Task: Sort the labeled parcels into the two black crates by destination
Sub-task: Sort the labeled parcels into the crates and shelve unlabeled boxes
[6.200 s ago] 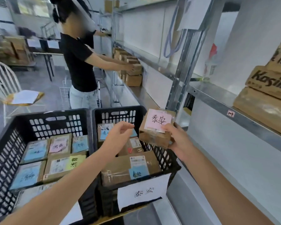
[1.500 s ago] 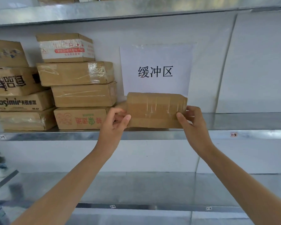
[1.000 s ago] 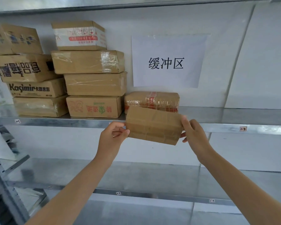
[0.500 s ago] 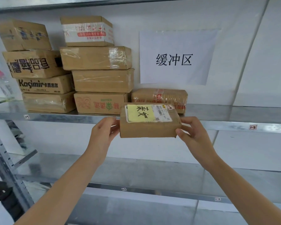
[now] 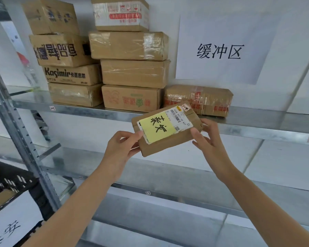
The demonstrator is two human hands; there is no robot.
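Since half a second earlier the parcel (image 5: 168, 139) had tilted, right end raised. The left grip (image 5: 121, 148) pinched its left end, thumb on top, and the right grip (image 5: 210, 139) curled round its right end. Both were closed on it, keeping the yellow label (image 5: 157, 128) face-up, probably to read the destination. It hung before the shelf (image 5: 78, 109) edge, with a black crate (image 5: 9, 177) low on the left.

The brown parcel (image 5: 169, 142) carries a yellow label (image 5: 157, 127) with black handwriting and a white barcode sticker (image 5: 177, 116). The white sign (image 5: 219, 50) has black characters; the crate (image 5: 12, 177) is black.
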